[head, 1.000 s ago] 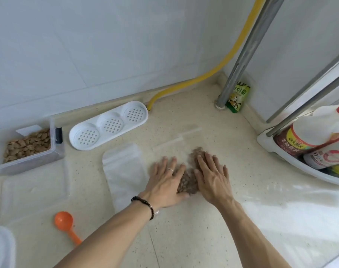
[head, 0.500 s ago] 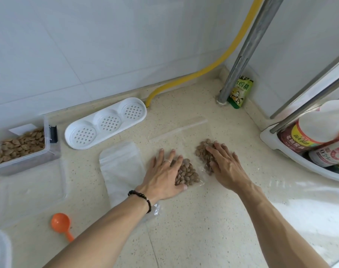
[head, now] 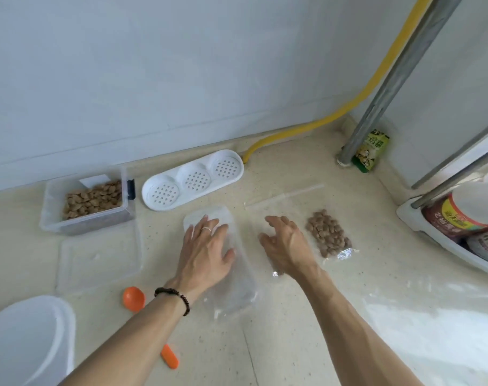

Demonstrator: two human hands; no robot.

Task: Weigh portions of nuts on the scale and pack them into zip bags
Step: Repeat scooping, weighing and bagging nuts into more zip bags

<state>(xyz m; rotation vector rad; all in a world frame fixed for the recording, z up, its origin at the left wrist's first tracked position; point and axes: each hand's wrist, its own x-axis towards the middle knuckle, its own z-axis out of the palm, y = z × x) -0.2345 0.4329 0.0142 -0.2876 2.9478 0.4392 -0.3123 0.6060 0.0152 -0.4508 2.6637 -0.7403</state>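
At the far left, a white container (head: 28, 338) sits at the near edge of the counter (head: 293, 344). Behind it a clear tub (head: 88, 203) holds the bulk supply of nuts (head: 93, 199); its flat clear lid (head: 97, 260) lies just in front, off the tub so the supply stays accessible. An orange scoop (head: 134, 298) lies bowl-up near the lid, within reach for portioning; the left forearm hides its middle. A white perforated tray (head: 192, 181) stands against the wall behind the work area. No scale can be identified in this view.

The left hand (head: 206, 254) lies palm-down with fingers straight and spread on an empty zip bag (head: 237, 288), pressing it flat against the counter. This most likely steadies the thin bag so it can be taken up for filling. The right hand (head: 287, 246) hovers beside it with fingers loosely curved and parted, holding nothing; whether it touches the plastic below cannot be determined.

Just right of that hand lies the filled zip bag (head: 327, 232), flat on the counter, its nuts gathered toward the bottom end. Whether its strip is sealed cannot be confirmed. Judged from this layout, one portion is packed and set aside.

At the far right, a metal pole (head: 396, 79), a yellow hose (head: 348, 107), a green packet (head: 372, 151) and a rack of bottles (head: 460, 215) occupy the corner, well apart from the work area.
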